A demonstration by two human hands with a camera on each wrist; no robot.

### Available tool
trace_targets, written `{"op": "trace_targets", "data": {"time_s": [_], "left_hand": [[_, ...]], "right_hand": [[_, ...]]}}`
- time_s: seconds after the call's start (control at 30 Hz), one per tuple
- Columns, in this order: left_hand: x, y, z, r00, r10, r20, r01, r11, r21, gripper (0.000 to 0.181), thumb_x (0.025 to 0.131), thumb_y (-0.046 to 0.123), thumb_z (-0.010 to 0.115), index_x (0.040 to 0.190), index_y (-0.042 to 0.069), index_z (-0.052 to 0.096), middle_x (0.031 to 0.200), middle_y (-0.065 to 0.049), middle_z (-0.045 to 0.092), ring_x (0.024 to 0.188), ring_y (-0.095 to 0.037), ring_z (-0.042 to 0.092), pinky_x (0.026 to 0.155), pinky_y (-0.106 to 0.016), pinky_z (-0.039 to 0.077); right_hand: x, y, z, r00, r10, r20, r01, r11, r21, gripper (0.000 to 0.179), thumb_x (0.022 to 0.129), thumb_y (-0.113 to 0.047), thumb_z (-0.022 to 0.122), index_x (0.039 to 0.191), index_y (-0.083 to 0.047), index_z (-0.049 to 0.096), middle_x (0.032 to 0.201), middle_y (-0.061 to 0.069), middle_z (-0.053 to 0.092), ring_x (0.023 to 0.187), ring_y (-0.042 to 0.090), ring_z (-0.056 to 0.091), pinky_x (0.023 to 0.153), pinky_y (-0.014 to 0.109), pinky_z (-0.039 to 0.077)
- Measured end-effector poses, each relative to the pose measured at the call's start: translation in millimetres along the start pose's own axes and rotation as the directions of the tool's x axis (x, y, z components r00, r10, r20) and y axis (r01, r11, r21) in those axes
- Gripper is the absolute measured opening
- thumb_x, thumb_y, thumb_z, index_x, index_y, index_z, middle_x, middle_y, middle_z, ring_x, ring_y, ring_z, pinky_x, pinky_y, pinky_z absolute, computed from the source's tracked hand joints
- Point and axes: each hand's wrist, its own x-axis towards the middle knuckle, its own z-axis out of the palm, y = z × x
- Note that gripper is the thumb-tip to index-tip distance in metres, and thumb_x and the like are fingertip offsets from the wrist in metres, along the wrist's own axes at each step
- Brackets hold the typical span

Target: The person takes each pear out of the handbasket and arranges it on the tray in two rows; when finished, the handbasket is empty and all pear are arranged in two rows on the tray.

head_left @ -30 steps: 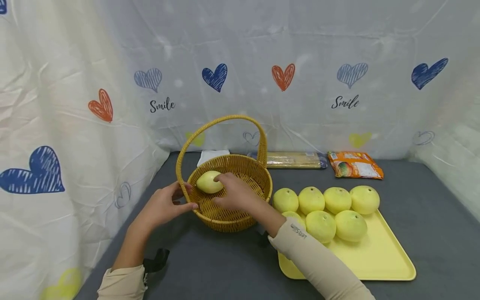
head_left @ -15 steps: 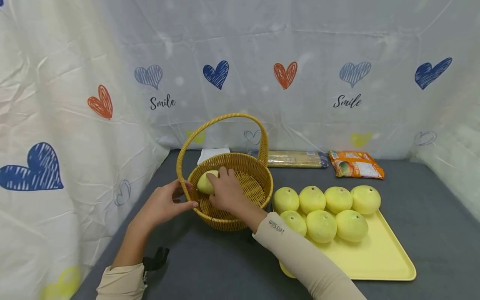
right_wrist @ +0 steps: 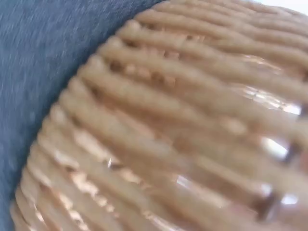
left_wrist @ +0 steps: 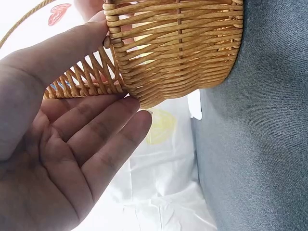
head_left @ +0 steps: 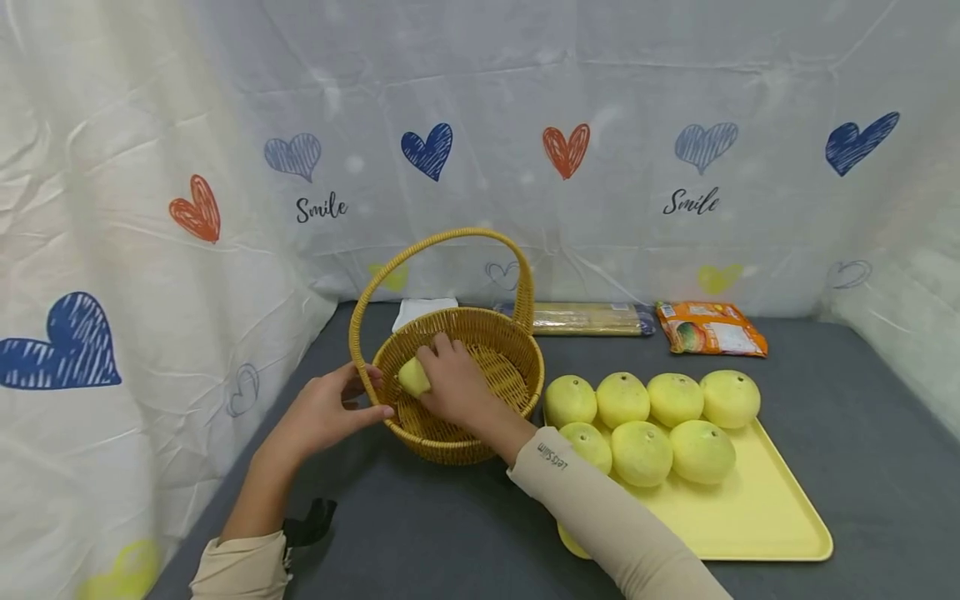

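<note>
A round yellow wicker basket with a tall arched handle stands on the grey table. At the foot of the handle, my left hand pinches its left rim; the left wrist view shows the thumb and fingers at the wicker, other fingers stretched along the outside. Inside the basket my right hand grips a pale yellow-green pomelo near the left wall, its palm and fingers covering most of the fruit. The right wrist view holds only blurred basket weave.
A yellow tray to the right bears several more pomelos, partly behind my right sleeve. Along the back lie a white folded cloth or tissue, a long clear-wrapped pack and an orange packet. A patterned curtain stands behind.
My right hand has moved in over the pomelo from its right side and covers more of it. The fruit now shows smaller and slightly lower. My left hand stays at the basket rim.
</note>
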Motion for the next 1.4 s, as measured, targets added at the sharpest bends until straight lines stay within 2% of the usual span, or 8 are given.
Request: {"op": "trace_targets", "data": {"time_s": [0.13,0.27,0.37,0.47,0.7,0.93,1.17,1.4], "left_hand": [[0.1,0.4,-0.3,1.000,-0.001,-0.005,0.001,1.000,-0.001,0.060,0.085,0.034,0.083,0.130,0.002,0.059,0.127,-0.013,0.064,0.116,-0.033,0.064,0.090,-0.046,0.056],[0.6,0.9,-0.2,1.000,0.002,-0.003,-0.002,1.000,-0.002,0.061,0.085,0.035,0.083,0.130,0.002,0.059,0.127,-0.014,0.064,0.115,-0.033,0.064,0.091,-0.047,0.056],[0.4,1.6,-0.5,1.000,0.000,-0.003,0.000,1.000,-0.003,0.061,0.084,0.034,0.083,0.130,0.002,0.059,0.126,-0.015,0.065,0.114,-0.033,0.065,0.090,-0.047,0.057],[0.5,2.4,-0.6,1.000,0.002,-0.008,-0.002,1.000,-0.003,0.059,0.084,0.032,0.084,0.129,0.002,0.059,0.125,-0.014,0.065,0.113,-0.033,0.065,0.090,-0.047,0.057],[0.8,3.8,-1.2,1.000,0.011,-0.014,-0.011,1.000,-0.010,0.059,0.085,0.033,0.083,0.128,0.002,0.060,0.124,-0.015,0.065,0.114,-0.035,0.064,0.090,-0.049,0.056],[-1.2,2.7,0.4,1.000,0.000,-0.007,0.000,1.000,-0.011,0.059,0.084,0.033,0.083,0.129,0.003,0.060,0.125,-0.013,0.065,0.115,-0.033,0.064,0.090,-0.046,0.057],[-1.6,1.8,0.0,1.000,0.005,-0.010,-0.005,1.000,-0.011,0.059,0.084,0.034,0.084,0.128,0.002,0.060,0.124,-0.013,0.066,0.115,-0.033,0.064,0.091,-0.048,0.056],[-0.9,2.2,0.0,1.000,0.007,-0.011,-0.007,1.000,-0.009,0.058,0.084,0.033,0.084,0.128,0.002,0.060,0.124,-0.013,0.066,0.114,-0.033,0.064,0.090,-0.047,0.057]], "right_hand": [[-1.5,-1,-1,0.999,0.015,0.041,-0.017,0.999,0.051,0.047,0.087,-0.021,0.081,0.124,-0.010,0.054,0.115,0.009,0.057,0.096,0.022,0.057,0.078,0.034,0.053],[-5.0,-5,-2,0.999,0.005,0.043,-0.003,0.999,-0.039,0.047,0.088,-0.014,0.079,0.127,-0.010,0.053,0.117,0.011,0.060,0.099,0.024,0.060,0.079,0.037,0.055],[-8.0,-7,-6,0.999,-0.004,0.051,0.009,0.995,-0.098,0.049,0.087,-0.013,0.079,0.130,-0.011,0.056,0.116,0.013,0.058,0.097,0.024,0.060,0.075,0.036,0.056],[-9.7,-7,-10,0.998,-0.003,0.065,0.011,0.993,-0.115,0.053,0.085,-0.013,0.080,0.132,-0.011,0.056,0.115,0.013,0.055,0.093,0.024,0.059,0.068,0.034,0.056],[-12.2,3,-19,0.999,0.020,0.041,-0.021,1.000,0.005,0.051,0.081,-0.017,0.085,0.123,-0.009,0.057,0.106,0.012,0.054,0.080,0.021,0.057,0.060,0.033,0.051],[-21.5,8,-20,0.999,0.011,0.046,-0.016,0.995,0.103,0.049,0.079,-0.020,0.085,0.119,-0.009,0.057,0.102,0.010,0.054,0.077,0.020,0.056,0.057,0.032,0.049],[-28.5,11,-21,0.997,0.030,0.066,-0.043,0.979,0.198,0.054,0.074,-0.024,0.090,0.116,-0.012,0.057,0.104,0.008,0.055,0.079,0.020,0.056,0.064,0.033,0.051],[-33.8,11,-24,0.994,0.065,0.087,-0.085,0.966,0.246,0.061,0.071,-0.025,0.093,0.120,-0.014,0.058,0.107,0.006,0.056,0.083,0.020,0.058,0.068,0.034,0.052]]}}
